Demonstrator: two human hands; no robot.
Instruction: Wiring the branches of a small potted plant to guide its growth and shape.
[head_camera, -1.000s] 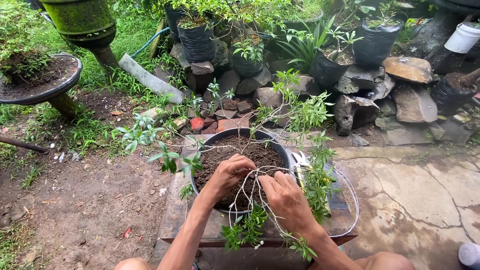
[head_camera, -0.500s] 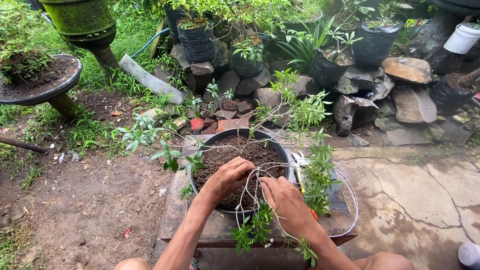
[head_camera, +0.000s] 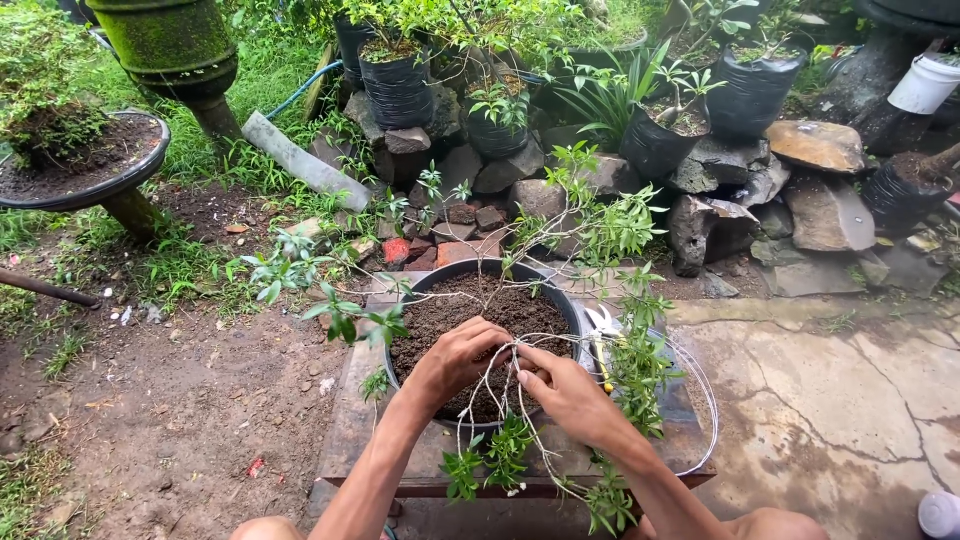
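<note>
Pinching thin, whippy branches over the soil-filled black pot on the table, your left hand and right hand fingers are closed; grip near the base, they look brittle

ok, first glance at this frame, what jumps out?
Both hands, left hand and right hand, meet at the base of a spindly shrub in a round black pot of dark soil, centre frame. Behind it, black nursery bags sit on piled rocks.

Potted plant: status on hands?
Left hand and right hand both gripping thin stems over black pot. Leafy branches crowd the right side.
</note>
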